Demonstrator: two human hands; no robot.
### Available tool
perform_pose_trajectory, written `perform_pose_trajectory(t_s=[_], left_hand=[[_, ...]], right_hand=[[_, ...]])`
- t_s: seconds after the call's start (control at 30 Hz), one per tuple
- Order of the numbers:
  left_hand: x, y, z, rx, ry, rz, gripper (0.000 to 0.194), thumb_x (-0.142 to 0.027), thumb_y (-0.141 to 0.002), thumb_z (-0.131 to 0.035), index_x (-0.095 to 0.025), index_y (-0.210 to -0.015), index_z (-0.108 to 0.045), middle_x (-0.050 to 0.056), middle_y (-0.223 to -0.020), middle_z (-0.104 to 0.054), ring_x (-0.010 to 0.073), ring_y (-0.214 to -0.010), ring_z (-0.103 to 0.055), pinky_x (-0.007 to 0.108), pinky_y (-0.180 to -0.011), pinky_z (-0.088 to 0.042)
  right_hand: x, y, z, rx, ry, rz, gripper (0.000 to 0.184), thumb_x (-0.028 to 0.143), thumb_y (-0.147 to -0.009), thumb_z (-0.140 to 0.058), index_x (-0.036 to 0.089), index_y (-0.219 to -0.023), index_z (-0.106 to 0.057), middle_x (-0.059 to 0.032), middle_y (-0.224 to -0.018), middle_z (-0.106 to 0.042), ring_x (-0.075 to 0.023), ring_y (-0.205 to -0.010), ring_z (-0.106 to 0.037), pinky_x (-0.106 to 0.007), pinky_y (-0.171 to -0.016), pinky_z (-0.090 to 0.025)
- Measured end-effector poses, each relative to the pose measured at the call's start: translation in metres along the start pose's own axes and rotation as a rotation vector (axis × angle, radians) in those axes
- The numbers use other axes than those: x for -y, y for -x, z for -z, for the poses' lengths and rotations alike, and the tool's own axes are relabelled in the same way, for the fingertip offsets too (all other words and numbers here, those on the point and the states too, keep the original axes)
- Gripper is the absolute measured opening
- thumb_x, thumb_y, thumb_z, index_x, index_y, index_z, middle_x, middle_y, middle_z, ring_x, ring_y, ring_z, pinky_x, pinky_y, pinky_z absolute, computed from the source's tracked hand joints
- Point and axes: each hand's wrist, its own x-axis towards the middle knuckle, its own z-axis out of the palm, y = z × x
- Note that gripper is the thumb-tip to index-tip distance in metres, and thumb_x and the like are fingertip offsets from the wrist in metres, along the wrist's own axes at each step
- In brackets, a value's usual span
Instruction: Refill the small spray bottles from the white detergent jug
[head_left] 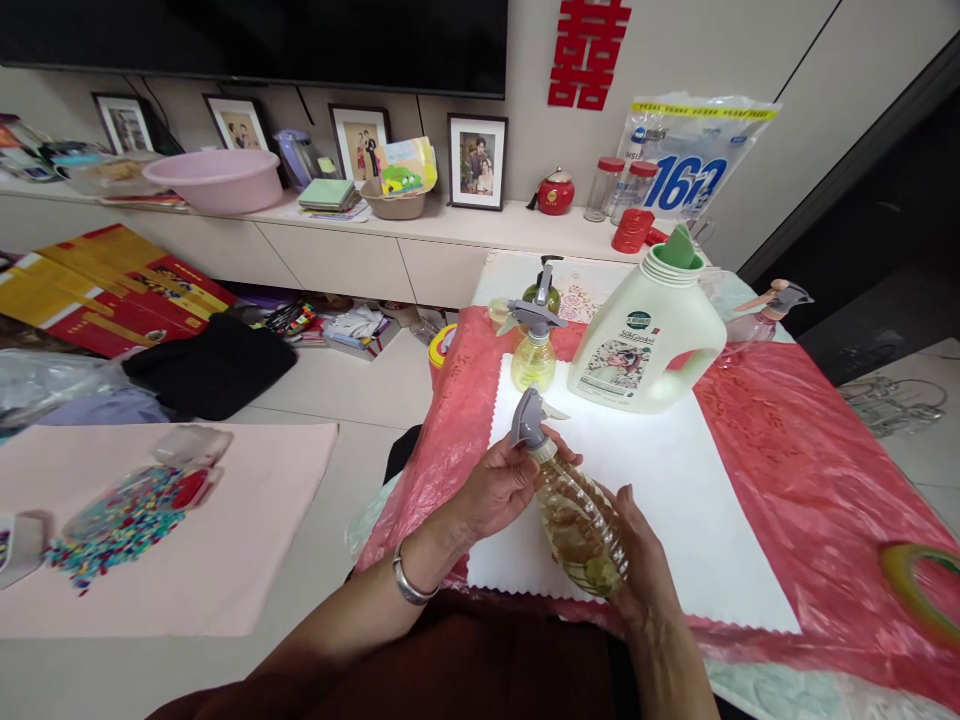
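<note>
I hold a clear spray bottle (pixel 579 522) of yellowish liquid tilted over the near edge of a white mat (pixel 675 490). My left hand (pixel 499 485) is closed round its neck just under the grey trigger head (pixel 529 418). My right hand (pixel 637 565) cups the bottle's body from below and the right. Beyond it on the mat stand a smaller yellow spray bottle (pixel 534 352) and a big white detergent jug (pixel 645 340) with a green funnel (pixel 681 248) in its mouth.
A red plastic sheet (pixel 810 470) covers the table. Another spray bottle (pixel 761 315) lies at the far right, and a green tape roll (pixel 919 585) sits near the right edge. A pink mat (pixel 247 540) with coloured beads (pixel 112 530) lies on the floor to the left. A cluttered shelf (pixel 450 222) runs behind.
</note>
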Motion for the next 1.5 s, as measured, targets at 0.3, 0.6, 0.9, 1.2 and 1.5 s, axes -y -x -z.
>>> perform_pose_trajectory(t_s=[0.3, 0.6, 0.9, 1.2, 1.5], left_hand=[[0.012, -0.010, 0.015, -0.309, 0.143, -0.139, 0.037, -0.028, -0.068, -0.095, -0.019, -0.094, -0.070, 0.004, -0.100, -0.079, 0.0236, -0.105, -0.075, 0.044, -0.115, -0.046], [-0.006, -0.005, 0.009, -0.106, 0.036, -0.069, 0.045, -0.030, -0.071, -0.093, -0.016, -0.108, -0.071, 0.009, -0.108, -0.078, 0.0315, -0.125, -0.067, 0.050, -0.120, -0.039], [-0.006, -0.006, 0.012, -0.200, 0.043, -0.127, 0.039, -0.027, -0.070, -0.094, -0.018, -0.101, -0.072, 0.003, -0.101, -0.079, 0.0239, -0.114, -0.073, 0.045, -0.121, -0.039], [-0.012, -0.006, 0.004, -0.108, -0.022, -0.093, 0.042, -0.030, -0.071, -0.093, -0.017, -0.105, -0.073, 0.008, -0.109, -0.078, 0.0289, -0.123, -0.068, 0.048, -0.123, -0.036], [-0.011, -0.007, 0.007, -0.171, -0.039, -0.127, 0.042, -0.033, -0.070, -0.094, -0.017, -0.102, -0.072, 0.006, -0.102, -0.077, 0.0269, -0.115, -0.071, 0.048, -0.119, -0.039]], right_hand=[[-0.030, 0.002, -0.002, -0.022, 0.309, 0.777, 0.065, 0.048, -0.096, -0.070, 0.036, -0.154, -0.042, -0.0065, -0.162, -0.025, -0.0315, -0.146, -0.035, -0.052, -0.107, -0.053], [-0.021, 0.003, 0.022, 0.004, 0.247, 0.463, 0.083, 0.063, -0.096, -0.070, 0.026, -0.161, -0.032, -0.0173, -0.143, -0.049, -0.0284, -0.105, -0.067, -0.040, -0.079, -0.062], [-0.013, 0.017, 0.004, 0.015, 0.314, 0.459, 0.095, 0.061, -0.087, -0.083, 0.043, -0.162, -0.027, -0.0090, -0.161, -0.026, -0.0270, -0.120, -0.060, -0.036, -0.085, -0.061], [-0.021, 0.005, 0.025, 0.000, 0.243, 0.357, 0.093, 0.075, -0.095, -0.062, 0.021, -0.162, -0.029, -0.0161, -0.119, -0.062, -0.0201, -0.074, -0.065, -0.035, -0.064, -0.059], [-0.011, 0.017, 0.013, -0.069, 0.484, 0.495, 0.091, 0.053, -0.086, -0.085, 0.034, -0.161, -0.036, -0.0105, -0.150, -0.044, -0.0260, -0.118, -0.062, -0.034, -0.094, -0.058]])
